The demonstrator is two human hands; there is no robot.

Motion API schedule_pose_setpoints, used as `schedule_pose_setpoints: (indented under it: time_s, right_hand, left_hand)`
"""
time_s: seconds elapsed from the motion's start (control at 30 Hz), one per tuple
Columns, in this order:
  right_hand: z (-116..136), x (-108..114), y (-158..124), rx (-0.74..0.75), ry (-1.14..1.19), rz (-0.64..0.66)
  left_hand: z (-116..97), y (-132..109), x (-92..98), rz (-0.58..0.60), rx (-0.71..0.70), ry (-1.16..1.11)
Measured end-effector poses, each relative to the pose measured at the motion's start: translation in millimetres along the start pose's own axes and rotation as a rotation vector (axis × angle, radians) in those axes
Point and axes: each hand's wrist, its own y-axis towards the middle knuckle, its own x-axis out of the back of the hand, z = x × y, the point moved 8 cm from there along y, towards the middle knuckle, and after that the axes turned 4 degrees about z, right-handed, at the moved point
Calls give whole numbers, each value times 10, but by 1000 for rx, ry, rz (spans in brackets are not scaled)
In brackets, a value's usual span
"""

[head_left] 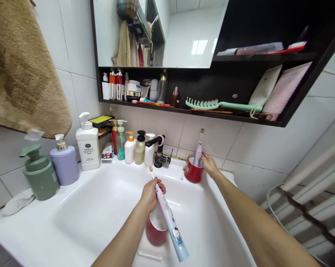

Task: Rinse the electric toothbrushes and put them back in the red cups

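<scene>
My left hand [151, 193] is closed round an electric toothbrush [170, 222] with a cartoon print, its brush head pointing up toward the tap, and it also holds a red cup [155, 231] below the fingers over the white sink [100, 207]. My right hand [209, 165] reaches to the back rim, fingers wrapped on a second red cup [193, 172] that holds a pink electric toothbrush [198, 151] standing upright.
A black tap [158, 150] stands at the sink's back. Several pump bottles line the left rim, among them a green bottle [39, 172], a lilac bottle [63, 163] and a white bottle [87, 142]. A brown towel [22, 70] hangs left. A dark shelf [200, 111] holds cosmetics and a green hairbrush [220, 105].
</scene>
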Motion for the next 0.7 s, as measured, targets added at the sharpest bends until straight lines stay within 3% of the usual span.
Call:
schedule_pose_setpoints:
  time_s: [0.2,0.33,0.47,0.6,0.7]
  right_hand:
    - [205,245,-519,58,-20,-175]
    - [388,203,-850,153,-9,-121]
    - [498,-94,-1151,204,34,-10]
    - [545,-593,-1594,222,102,271]
    - [517,-804,-1898,174,153,395]
  left_hand:
    - [-29,38,68,-9,56,-94]
    - [-63,51,168,-36,81,-107]
    - [-113,25,246,-63,84,-82]
    - [-244,-20,288,-80,83,-34]
    - [-326,-55,358,-80,144,59]
